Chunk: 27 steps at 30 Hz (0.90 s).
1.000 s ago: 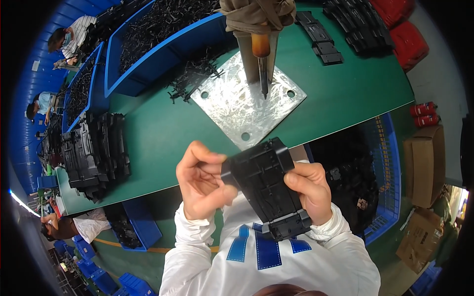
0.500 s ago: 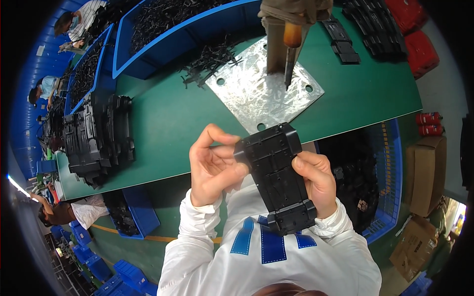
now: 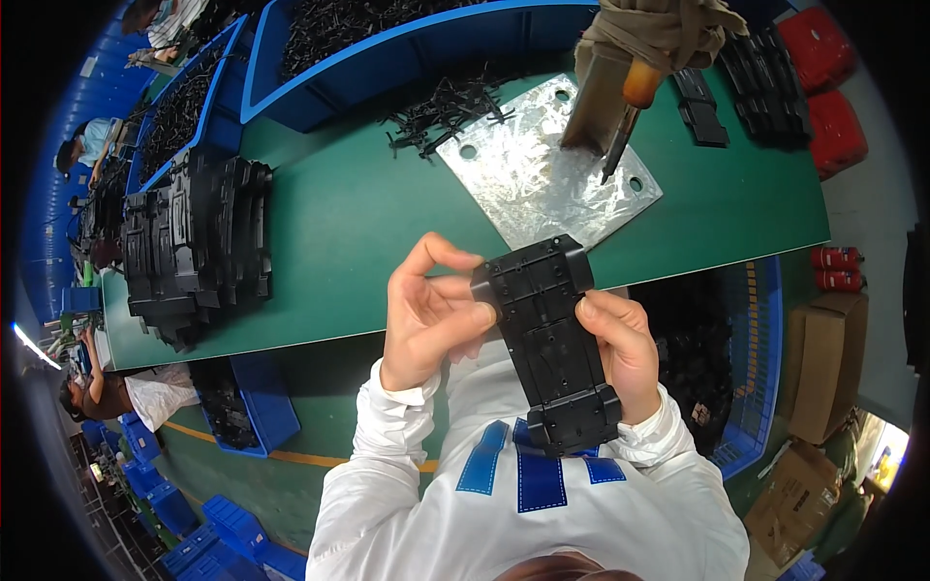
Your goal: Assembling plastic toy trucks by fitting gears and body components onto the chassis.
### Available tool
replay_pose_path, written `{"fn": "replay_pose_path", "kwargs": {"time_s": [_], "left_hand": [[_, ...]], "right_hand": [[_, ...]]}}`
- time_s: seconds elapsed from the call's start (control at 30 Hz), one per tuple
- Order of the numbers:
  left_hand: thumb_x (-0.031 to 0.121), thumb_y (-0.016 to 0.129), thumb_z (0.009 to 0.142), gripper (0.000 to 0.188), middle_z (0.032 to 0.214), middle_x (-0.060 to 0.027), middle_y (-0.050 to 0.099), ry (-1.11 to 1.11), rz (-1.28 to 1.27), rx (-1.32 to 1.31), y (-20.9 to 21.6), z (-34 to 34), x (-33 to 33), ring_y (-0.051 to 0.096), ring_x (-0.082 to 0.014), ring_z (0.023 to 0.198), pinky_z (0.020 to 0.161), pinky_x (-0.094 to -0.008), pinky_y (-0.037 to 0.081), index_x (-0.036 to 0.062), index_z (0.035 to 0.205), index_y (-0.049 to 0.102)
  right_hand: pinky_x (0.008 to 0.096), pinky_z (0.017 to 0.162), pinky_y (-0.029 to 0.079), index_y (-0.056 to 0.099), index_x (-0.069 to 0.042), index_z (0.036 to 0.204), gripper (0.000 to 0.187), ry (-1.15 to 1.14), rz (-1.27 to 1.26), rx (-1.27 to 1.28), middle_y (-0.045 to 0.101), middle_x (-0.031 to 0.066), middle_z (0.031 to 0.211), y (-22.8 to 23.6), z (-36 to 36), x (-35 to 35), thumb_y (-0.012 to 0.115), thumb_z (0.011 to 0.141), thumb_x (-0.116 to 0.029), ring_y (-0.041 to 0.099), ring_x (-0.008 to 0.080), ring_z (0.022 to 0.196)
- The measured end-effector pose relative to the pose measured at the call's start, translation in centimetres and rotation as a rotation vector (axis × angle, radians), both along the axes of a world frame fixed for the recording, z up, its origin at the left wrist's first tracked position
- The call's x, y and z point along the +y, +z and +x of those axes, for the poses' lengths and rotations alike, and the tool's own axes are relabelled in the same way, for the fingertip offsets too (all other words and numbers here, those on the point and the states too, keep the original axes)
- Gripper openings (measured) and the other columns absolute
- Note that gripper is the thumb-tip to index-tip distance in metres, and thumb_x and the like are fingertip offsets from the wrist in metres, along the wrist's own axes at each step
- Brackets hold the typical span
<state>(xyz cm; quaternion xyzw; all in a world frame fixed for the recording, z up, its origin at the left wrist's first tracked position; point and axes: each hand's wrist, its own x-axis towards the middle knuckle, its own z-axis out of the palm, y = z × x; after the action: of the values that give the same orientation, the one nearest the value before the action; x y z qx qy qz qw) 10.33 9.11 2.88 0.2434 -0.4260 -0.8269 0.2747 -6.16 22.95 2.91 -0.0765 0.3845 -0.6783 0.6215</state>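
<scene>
A long black moulded plastic part (image 3: 550, 353) with wider ends is held up in front of my chest, near the bench's front edge. My right hand (image 3: 625, 349) grips it along its right side, thumb on the face and the other fingers mostly hidden behind. At its upper left corner, the fingertips of my left hand (image 3: 431, 315) pinch the edge. Beyond the part lies a square metal plate (image 3: 523, 184) with corner holes. A post (image 3: 593, 111) wrapped in cloth rises from it, and a screwdriver-like tool (image 3: 635, 97) with an orange handle points down beside it.
On the green bench (image 3: 339, 232) are a heap of thin black pieces (image 3: 441, 111), a black stack (image 3: 199, 252) at left and more black parts (image 3: 765, 82) at right. A blue bin (image 3: 387, 68) stands behind; another blue crate (image 3: 770, 339) sits below right. Co-workers (image 3: 145, 397) are at far left.
The bench, plate and post have shifted rightward in view. Both hands keep the black part in nearly the same place, tilted slightly differently.
</scene>
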Motion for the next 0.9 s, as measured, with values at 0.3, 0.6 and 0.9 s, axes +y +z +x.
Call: {"fn": "replay_pose_path", "kwargs": {"time_s": [0.3, 0.6, 0.9], "left_hand": [[-0.003, 0.065, 0.079, 0.039, 0.082, -0.0175, 0.069, 0.01, 0.031, 0.002, -0.2, 0.7, 0.0, 0.049, -0.0094, 0.046, 0.042, -0.0211, 0.034, 0.0026, 0.109, 0.04], [-0.002, 0.062, 0.081, 0.042, 0.083, -0.0135, 0.067, -0.002, -0.019, -0.092, -0.6, 0.2, -0.1, 0.061, -0.014, 0.056, 0.045, -0.021, 0.042, 0.0019, 0.115, 0.038], [0.009, 0.073, 0.085, 0.019, 0.085, -0.0004, 0.056, -0.382, -0.195, -0.169, -0.9, 2.2, 2.4, 0.056, -0.0056, 0.078, 0.067, -0.0213, 0.049, 0.0014, 0.088, 0.056]], "right_hand": [[0.024, 0.074, 0.049, 0.067, 0.006, 0.105, 0.022, 0.014, 0.048, 0.018, 0.069, 0.0075, 0.095, -0.1, 0.7, -0.3, 0.056, 0.095, -0.01, 0.063, 0.0118, 0.081], [0.0234, 0.074, 0.048, 0.067, 0.005, 0.103, 0.021, 0.006, 0.074, -0.026, 0.069, 0.0066, 0.094, 0.2, 0.1, -1.1, 0.056, 0.095, -0.011, 0.063, 0.0114, 0.082], [0.0224, 0.063, 0.034, 0.06, 0.003, 0.084, 0.014, -0.299, 0.065, 0.515, 0.052, -0.0019, 0.076, -1.5, 1.8, -1.1, 0.061, 0.089, -0.009, 0.045, 0.0063, 0.072]]}}
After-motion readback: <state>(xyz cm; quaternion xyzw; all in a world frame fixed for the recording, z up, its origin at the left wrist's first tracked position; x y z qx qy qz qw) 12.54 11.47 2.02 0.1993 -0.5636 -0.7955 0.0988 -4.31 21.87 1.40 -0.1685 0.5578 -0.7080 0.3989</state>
